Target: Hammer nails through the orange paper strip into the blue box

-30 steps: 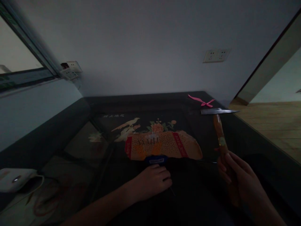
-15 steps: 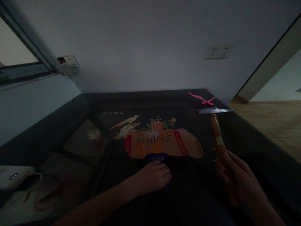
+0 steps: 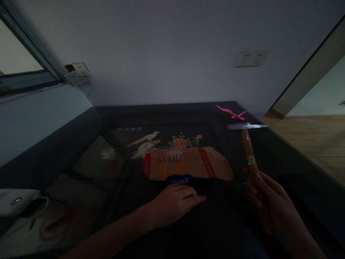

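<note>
My right hand [image 3: 265, 194] is wrapped round the wooden handle of a hammer [image 3: 248, 147], its metal head raised at the top. At the centre my left hand [image 3: 178, 201] rests low over the dark table, one finger stretched to the right; whatever lies beneath it is too dark to make out. Just above its knuckles is a small blue item [image 3: 179, 179]. Behind that lies a tan, dotted package [image 3: 188, 163] with red bands.
A pink ribbon [image 3: 234, 114] lies at the back right of the dark table [image 3: 167, 113]. At the left edge stands a white device [image 3: 18, 202] with a cable. Wall sockets [image 3: 252, 58] are above the table.
One finger of my left hand has stretched out to the right, and the hand has shifted slightly. My right hand and the hammer have hardly moved.
</note>
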`<action>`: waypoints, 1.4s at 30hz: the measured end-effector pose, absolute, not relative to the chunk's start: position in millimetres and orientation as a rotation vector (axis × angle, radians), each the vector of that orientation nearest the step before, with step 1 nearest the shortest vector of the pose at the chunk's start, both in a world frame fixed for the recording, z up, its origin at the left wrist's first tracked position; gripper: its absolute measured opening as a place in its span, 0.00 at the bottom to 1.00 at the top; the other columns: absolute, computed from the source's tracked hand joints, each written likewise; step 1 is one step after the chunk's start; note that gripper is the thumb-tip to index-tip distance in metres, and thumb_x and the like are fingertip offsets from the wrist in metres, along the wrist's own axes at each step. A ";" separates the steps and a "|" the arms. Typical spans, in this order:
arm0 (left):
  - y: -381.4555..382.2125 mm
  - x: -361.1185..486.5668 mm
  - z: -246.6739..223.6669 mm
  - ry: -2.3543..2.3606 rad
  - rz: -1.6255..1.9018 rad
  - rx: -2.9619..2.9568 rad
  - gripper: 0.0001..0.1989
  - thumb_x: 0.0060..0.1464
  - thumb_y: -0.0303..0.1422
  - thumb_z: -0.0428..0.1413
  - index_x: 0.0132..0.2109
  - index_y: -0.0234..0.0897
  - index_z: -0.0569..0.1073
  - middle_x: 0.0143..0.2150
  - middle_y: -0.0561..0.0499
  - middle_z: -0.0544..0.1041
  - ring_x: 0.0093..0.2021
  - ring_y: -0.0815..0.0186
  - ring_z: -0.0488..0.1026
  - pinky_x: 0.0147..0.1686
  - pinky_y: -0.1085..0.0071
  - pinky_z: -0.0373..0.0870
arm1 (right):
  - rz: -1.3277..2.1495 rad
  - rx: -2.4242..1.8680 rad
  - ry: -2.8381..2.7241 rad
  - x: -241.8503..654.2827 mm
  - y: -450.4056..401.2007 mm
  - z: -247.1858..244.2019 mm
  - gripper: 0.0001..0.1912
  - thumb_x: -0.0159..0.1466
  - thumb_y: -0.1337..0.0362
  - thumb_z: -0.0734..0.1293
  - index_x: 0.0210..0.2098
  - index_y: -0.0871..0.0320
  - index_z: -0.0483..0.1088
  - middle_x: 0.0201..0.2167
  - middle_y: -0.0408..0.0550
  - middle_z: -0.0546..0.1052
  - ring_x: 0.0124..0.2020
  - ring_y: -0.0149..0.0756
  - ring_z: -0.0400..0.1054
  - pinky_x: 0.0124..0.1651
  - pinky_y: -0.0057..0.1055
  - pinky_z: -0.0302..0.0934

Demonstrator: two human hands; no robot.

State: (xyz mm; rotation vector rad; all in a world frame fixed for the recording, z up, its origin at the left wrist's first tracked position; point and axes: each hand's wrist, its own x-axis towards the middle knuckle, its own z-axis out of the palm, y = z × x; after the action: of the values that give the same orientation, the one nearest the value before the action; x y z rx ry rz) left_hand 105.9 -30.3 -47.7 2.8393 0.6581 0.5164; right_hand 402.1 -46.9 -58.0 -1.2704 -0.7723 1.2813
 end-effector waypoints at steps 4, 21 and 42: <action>-35.8 105.6 -35.2 0.628 0.568 2.741 0.10 0.66 0.29 0.48 0.46 0.38 0.74 0.42 0.49 0.79 0.39 0.66 0.76 0.38 0.71 0.71 | 1.290 -1.271 -0.763 402.1 -46.8 -57.7 0.20 0.57 0.50 0.72 0.44 0.53 0.73 0.18 0.37 0.65 0.15 0.22 0.55 0.16 0.19 0.49; 25.6 98.6 26.2 1.072 1.290 2.132 0.05 0.57 0.24 0.55 0.39 0.38 0.69 0.33 0.54 0.80 0.35 0.69 0.79 0.38 0.75 0.73 | 1.283 -1.279 -0.816 402.6 -47.7 -59.7 0.20 0.59 0.50 0.71 0.46 0.53 0.72 0.19 0.37 0.65 0.15 0.22 0.55 0.16 0.21 0.49; 38.2 101.9 13.4 1.360 0.777 2.310 0.02 0.55 0.27 0.59 0.35 0.38 0.76 0.33 0.54 0.81 0.34 0.65 0.78 0.35 0.71 0.70 | 1.289 -1.327 -0.783 399.5 -48.2 -57.7 0.21 0.58 0.49 0.72 0.46 0.54 0.72 0.20 0.38 0.65 0.16 0.23 0.55 0.16 0.22 0.49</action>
State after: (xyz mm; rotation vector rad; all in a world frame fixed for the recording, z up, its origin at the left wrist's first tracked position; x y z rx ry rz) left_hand 101.9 38.2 13.4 2.3102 1.3596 0.7768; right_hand 399.5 -48.2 -57.7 -1.3270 -0.7826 1.2890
